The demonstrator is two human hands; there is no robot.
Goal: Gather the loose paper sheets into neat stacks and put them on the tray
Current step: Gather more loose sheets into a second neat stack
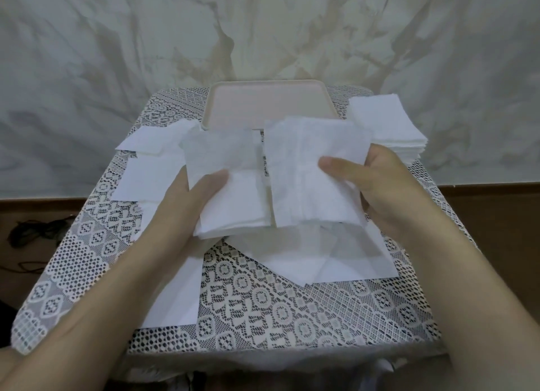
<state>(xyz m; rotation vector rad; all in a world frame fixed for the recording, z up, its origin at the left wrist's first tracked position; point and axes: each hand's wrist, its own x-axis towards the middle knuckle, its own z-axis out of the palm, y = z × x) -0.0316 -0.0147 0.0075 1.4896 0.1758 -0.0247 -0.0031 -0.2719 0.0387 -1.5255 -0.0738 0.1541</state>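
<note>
Above the lace-covered table (87,262), the left hand (187,197) pinches a thin bundle of soft white sheets (230,192), thumb on top; the right hand (377,183) grips a second, crinkled bundle (306,168) likewise. Loose square sheets (330,259) lie beneath. Behind sits the pale pink tray (268,104), with a neat stack (385,127) to its right

Soft, dim, even light; slight motion blur; wide-angle bending at the edges.
</note>
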